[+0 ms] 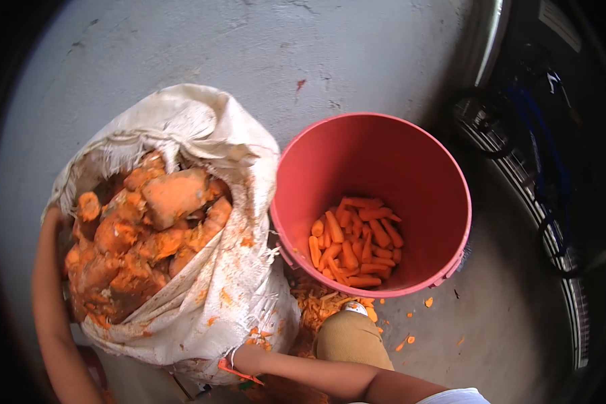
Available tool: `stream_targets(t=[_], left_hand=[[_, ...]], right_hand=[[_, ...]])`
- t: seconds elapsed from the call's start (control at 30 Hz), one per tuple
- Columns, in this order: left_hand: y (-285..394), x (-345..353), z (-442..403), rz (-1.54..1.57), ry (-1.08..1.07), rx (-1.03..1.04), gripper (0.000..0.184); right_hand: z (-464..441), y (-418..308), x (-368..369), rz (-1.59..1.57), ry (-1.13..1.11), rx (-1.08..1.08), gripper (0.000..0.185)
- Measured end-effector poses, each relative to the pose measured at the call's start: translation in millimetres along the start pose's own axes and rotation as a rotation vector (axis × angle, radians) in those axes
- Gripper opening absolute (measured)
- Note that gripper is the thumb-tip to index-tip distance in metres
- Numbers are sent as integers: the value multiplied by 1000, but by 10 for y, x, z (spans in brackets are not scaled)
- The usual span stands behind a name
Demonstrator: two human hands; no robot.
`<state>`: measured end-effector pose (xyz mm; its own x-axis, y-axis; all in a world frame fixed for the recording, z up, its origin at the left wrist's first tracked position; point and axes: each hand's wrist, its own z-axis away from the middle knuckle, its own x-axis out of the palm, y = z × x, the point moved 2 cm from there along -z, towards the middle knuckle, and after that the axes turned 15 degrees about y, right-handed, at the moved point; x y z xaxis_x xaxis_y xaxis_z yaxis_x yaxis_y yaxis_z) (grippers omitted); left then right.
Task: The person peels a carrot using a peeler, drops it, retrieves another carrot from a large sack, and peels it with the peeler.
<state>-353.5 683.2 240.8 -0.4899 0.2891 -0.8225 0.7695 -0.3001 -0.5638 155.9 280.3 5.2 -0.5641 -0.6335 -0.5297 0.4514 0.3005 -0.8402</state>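
Note:
A large white woven sack [212, 303], soiled with orange, stands open at the left, filled with big orange chunks [175, 195] with rough surfaces. My left hand [55, 217] is at the sack's left rim, its fingers hidden by the cloth. Low on the sack's right side is my right hand [246, 360], fingers also out of sight. A thin red-orange strip [239, 372] lies against it. Whether either hand grips the cloth cannot be seen.
Right of the sack is a red bucket [411, 161] with peeled carrots [367, 236] at its bottom. Orange shavings [323, 306] lie on the floor below it, near my knee [350, 337]. A grey wall [249, 47] rises behind; dark equipment [539, 135] stands at the right.

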Motion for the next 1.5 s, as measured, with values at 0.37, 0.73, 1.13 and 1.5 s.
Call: stream_targets(t=[0.37,0.73,1.13,1.5], left_hand=[[2145,-3080,1132,1142,60,-1053,23],[3093,-3175,2642,2054,257,-1097,35],[3602,-2875,2872,2155,266,-1037,24],[3607,-2902,2799,1709,181,-1025,27]], right_hand=[[-12,128,264,179,62,-121,29],[26,120,346,235,40,-141,30],[156,231,403,320,19,-142,34],[186,209,348,329,19,-176,34]])
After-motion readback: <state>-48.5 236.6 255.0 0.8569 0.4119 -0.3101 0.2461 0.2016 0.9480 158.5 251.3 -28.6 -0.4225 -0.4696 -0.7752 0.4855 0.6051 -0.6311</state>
